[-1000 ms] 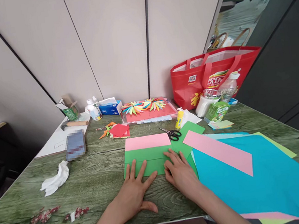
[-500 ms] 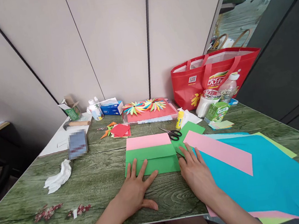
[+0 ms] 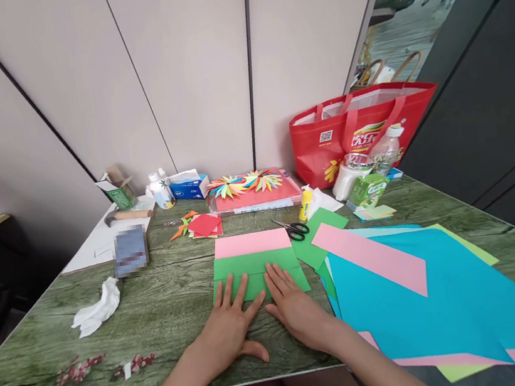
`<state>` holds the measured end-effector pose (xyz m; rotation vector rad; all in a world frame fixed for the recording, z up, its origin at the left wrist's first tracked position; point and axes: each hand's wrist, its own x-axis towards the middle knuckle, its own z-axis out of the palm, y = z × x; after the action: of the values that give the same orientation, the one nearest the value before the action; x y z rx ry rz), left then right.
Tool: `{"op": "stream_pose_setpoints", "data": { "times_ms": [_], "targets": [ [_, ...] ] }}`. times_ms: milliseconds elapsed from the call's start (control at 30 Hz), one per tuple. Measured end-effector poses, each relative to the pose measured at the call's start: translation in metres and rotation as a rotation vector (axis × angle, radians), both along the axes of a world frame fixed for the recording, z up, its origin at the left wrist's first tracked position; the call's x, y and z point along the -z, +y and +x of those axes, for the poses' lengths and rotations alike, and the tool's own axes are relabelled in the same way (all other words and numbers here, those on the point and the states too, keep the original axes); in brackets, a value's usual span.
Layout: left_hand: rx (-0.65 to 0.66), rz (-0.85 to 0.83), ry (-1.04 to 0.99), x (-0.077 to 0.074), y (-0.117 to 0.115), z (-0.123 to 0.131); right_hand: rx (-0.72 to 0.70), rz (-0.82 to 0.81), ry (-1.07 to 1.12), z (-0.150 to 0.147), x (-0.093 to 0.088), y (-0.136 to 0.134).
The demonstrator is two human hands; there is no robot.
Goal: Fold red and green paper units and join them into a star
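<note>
Apparently pressing: both hands lie on the green paper (image 3: 256, 261), so the step looks like flattening or smoothing a fold.
Left hand (image 3: 230, 324): open, fingers spread over the near left part of the paper, thumb out over the tabletop (image 3: 175, 362); it grips nothing and seems to steady the sheet.
Right hand (image 3: 292, 305): open and palm-down, fingers closer together, fingertips on the right part of the paper; nothing is pinched.
Next move: it would call for even pressure along the crease, edges kept square and the sheet held from sliding.
Green paper's place: flat on the tabletop in front of the person, just left of the scissors (image 3: 297, 231).
Green paper's look: a wide, plain rectangle, with a thin line running across it between the fingertips.
Pink band (image 3: 251, 243): borders the far edge; whether it is a separate piece, I cannot tell.
</note>
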<state>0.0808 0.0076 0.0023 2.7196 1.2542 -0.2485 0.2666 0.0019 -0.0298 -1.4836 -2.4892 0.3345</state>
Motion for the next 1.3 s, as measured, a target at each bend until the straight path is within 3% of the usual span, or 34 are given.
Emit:
{"op": "stream_pose_setpoints", "data": {
  "times_ms": [233, 567, 767, 1033, 1300],
  "targets": [
    [-0.131, 0.062, 0.035, 0.005, -0.016, -0.015, 0.010, 0.038, 0.044, 0.001, 0.006, 0.000],
    [-0.205, 0.178, -0.016, 0.009, -0.022, -0.043, 0.016, 0.048, 0.053, 0.002, 0.012, 0.001],
    [-0.229, 0.250, 0.028, 0.002, -0.024, -0.061, 0.033, 0.062, 0.040, 0.004, 0.000, 0.000],
    [-0.184, 0.219, -0.120, 0.002, -0.010, -0.036, 0.074, 0.112, -0.011, 0.015, -0.030, 0.046],
    [-0.175, 0.193, -0.114, -0.017, 0.002, -0.016, -0.042, -0.016, -0.063, 0.022, -0.044, 0.084]
  ]
}}
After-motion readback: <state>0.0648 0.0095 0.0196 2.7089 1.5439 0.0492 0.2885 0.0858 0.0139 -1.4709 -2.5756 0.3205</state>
